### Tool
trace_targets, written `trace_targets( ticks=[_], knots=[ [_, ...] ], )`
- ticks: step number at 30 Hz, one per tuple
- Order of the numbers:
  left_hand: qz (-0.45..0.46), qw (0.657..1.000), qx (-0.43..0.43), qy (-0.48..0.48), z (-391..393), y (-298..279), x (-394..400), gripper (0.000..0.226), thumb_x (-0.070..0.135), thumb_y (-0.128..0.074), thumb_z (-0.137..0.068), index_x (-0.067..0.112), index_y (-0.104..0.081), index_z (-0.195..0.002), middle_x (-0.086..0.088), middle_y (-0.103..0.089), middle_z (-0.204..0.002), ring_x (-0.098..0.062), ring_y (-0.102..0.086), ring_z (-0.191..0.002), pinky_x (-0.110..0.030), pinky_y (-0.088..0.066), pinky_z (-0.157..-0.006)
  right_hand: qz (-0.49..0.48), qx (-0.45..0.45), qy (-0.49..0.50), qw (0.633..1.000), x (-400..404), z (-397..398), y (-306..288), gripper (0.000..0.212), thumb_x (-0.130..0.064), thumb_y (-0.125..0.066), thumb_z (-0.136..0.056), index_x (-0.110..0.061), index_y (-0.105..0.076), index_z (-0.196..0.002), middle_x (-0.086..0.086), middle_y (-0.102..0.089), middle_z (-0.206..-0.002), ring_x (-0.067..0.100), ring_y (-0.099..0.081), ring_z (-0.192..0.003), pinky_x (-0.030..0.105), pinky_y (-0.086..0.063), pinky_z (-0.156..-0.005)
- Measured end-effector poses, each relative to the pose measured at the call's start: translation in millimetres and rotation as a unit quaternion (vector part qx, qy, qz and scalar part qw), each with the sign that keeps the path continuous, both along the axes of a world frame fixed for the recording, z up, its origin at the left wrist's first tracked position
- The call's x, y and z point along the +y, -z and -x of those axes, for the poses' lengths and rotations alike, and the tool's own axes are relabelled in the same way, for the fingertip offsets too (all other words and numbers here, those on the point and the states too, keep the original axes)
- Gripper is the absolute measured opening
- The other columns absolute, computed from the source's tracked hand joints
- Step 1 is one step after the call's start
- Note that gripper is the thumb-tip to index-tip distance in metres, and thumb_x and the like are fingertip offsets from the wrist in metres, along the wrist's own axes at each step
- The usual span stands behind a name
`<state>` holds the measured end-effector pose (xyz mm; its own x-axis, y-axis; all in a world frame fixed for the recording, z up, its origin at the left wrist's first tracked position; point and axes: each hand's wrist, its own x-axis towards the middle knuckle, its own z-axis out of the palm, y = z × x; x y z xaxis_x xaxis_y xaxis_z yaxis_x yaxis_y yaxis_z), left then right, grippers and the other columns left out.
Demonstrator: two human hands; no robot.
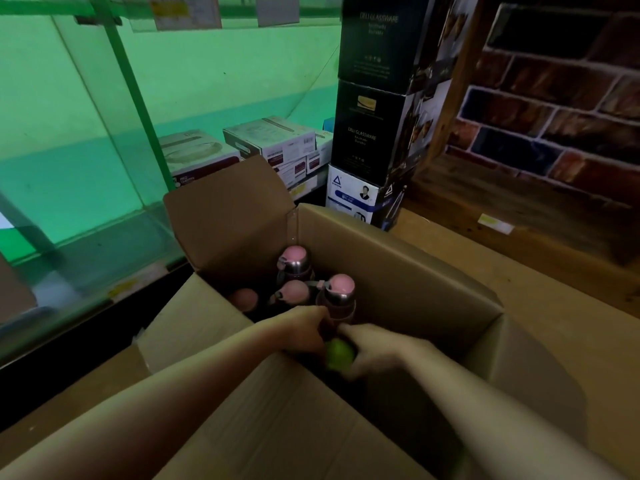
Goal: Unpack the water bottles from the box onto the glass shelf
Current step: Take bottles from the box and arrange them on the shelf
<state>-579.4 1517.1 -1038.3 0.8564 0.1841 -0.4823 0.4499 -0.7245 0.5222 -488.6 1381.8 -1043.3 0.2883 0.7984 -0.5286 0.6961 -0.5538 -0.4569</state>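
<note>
An open cardboard box (398,258) fills the lower middle of the view. Several pink-capped water bottles (341,289) stand inside at its far left end. Both my hands reach down into the box. My right hand (372,348) curls around a green-capped bottle (339,355) near the front of the group. My left hand (306,329) is just left of that bottle, its fingers hidden behind the bottles and in shadow. The glass shelf (86,251) lies to the left of the box, in front of a green wall.
White product boxes (270,140) sit on the far end of the shelf. A stack of dark glassware boxes (377,98) towers behind the cardboard box. A brick-pattern wall (554,116) and a wooden ledge (519,244) lie on the right.
</note>
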Motion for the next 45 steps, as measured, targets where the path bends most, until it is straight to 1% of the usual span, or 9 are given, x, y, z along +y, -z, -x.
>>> trace_targets(
  ticks=[4, 7, 11, 16, 20, 22, 27, 41, 45],
  knots=[
    [0.129, 0.989, -0.038, -0.062, 1, -19, 4, 0.069, 0.017, -0.080, -0.069, 0.018, -0.044, -0.128, 0.008, -0.055, -0.113, -0.010, -0.053, -0.106, -0.022, -0.043, -0.090, -0.106, 0.042, 0.096, 0.989, 3, -24, -32, 0.042, -0.033, -0.074, -0.074, -0.022, -0.049, -0.105, 0.001, -0.057, -0.112, 0.015, -0.056, -0.099, 0.027, -0.045, -0.079],
    [0.259, 0.954, -0.100, -0.113, 0, -36, 12, 0.088, 0.026, -0.086, -0.059, 0.027, -0.041, -0.134, 0.007, -0.060, -0.122, -0.013, -0.058, -0.112, -0.037, -0.049, -0.097, -0.219, 0.081, 0.170, 0.957, 10, -33, -65, 0.041, -0.037, -0.075, -0.072, -0.022, -0.050, -0.101, 0.000, -0.060, -0.104, 0.016, -0.058, -0.095, 0.033, -0.049, -0.082],
    [0.297, 0.914, -0.215, -0.172, 2, -71, 21, 0.075, 0.026, -0.082, -0.067, 0.037, -0.040, -0.128, 0.006, -0.061, -0.120, -0.015, -0.063, -0.104, -0.042, -0.055, -0.085, -0.364, 0.114, 0.227, 0.896, 31, -26, -104, 0.064, -0.054, -0.071, -0.053, -0.019, -0.053, -0.103, 0.004, -0.063, -0.107, 0.020, -0.062, -0.098, 0.037, -0.051, -0.086],
    [0.335, 0.862, -0.326, -0.195, 19, -115, 40, 0.071, 0.022, -0.083, -0.059, 0.037, -0.048, -0.119, 0.001, -0.063, -0.120, -0.021, -0.065, -0.107, -0.046, -0.054, -0.089, -0.447, 0.129, 0.209, 0.860, 59, -8, -153, 0.040, -0.042, -0.073, -0.069, -0.022, -0.055, -0.099, -0.001, -0.061, -0.103, 0.020, -0.061, -0.103, 0.034, -0.050, -0.086],
    [0.339, 0.835, -0.369, -0.228, 46, -147, 59, 0.074, 0.024, -0.089, -0.054, 0.035, -0.053, -0.118, -0.004, -0.065, -0.121, -0.026, -0.066, -0.106, -0.049, -0.053, -0.089, -0.484, 0.142, 0.161, 0.848, 81, 17, -183, 0.050, -0.040, -0.074, -0.072, -0.020, -0.056, -0.114, -0.002, -0.064, -0.110, 0.015, -0.061, -0.106, 0.037, -0.050, -0.096],
    [0.314, 0.823, -0.397, -0.257, 69, -166, 71, 0.085, 0.025, -0.090, -0.053, 0.024, -0.049, -0.127, -0.007, -0.065, -0.122, -0.024, -0.066, -0.106, -0.044, -0.054, -0.090, -0.504, 0.146, 0.125, 0.842, 97, 38, -201, 0.062, -0.046, -0.074, -0.067, -0.018, -0.055, -0.119, -0.002, -0.064, -0.115, 0.014, -0.060, -0.109, 0.032, -0.049, -0.094],
    [0.249, 0.818, -0.434, -0.284, 133, -227, 86, 0.050, 0.017, -0.070, -0.078, 0.025, -0.049, -0.123, -0.001, -0.069, -0.110, -0.016, -0.069, -0.090, -0.036, -0.058, -0.072, -0.522, 0.176, 0.036, 0.834, 127, 84, -240, 0.070, -0.044, -0.075, -0.066, -0.023, -0.049, -0.127, 0.000, -0.060, -0.123, 0.014, -0.062, -0.109, 0.031, -0.052, -0.088],
    [0.068, 0.799, -0.488, -0.345, 371, -392, 164, 0.101, 0.057, -0.088, -0.027, 0.038, -0.056, -0.121, 0.004, -0.071, -0.112, -0.023, -0.070, -0.098, -0.048, -0.056, -0.081, -0.555, 0.190, -0.165, 0.792, 245, 284, -389, 0.053, -0.032, -0.075, -0.075, -0.024, -0.050, -0.122, -0.014, -0.060, -0.103, -0.002, -0.061, -0.086, 0.012, -0.052, -0.072],
    [0.022, 0.778, -0.507, -0.370, 450, -423, 187, 0.102, 0.062, -0.086, -0.021, 0.041, -0.059, -0.117, 0.006, -0.072, -0.109, -0.021, -0.072, -0.091, -0.035, -0.058, -0.059, -0.549, 0.176, -0.213, 0.789, 289, 357, -422, 0.065, -0.041, -0.074, -0.074, -0.024, -0.045, -0.130, -0.008, -0.059, -0.116, 0.005, -0.061, -0.098, 0.024, -0.054, -0.083]
  ],
)
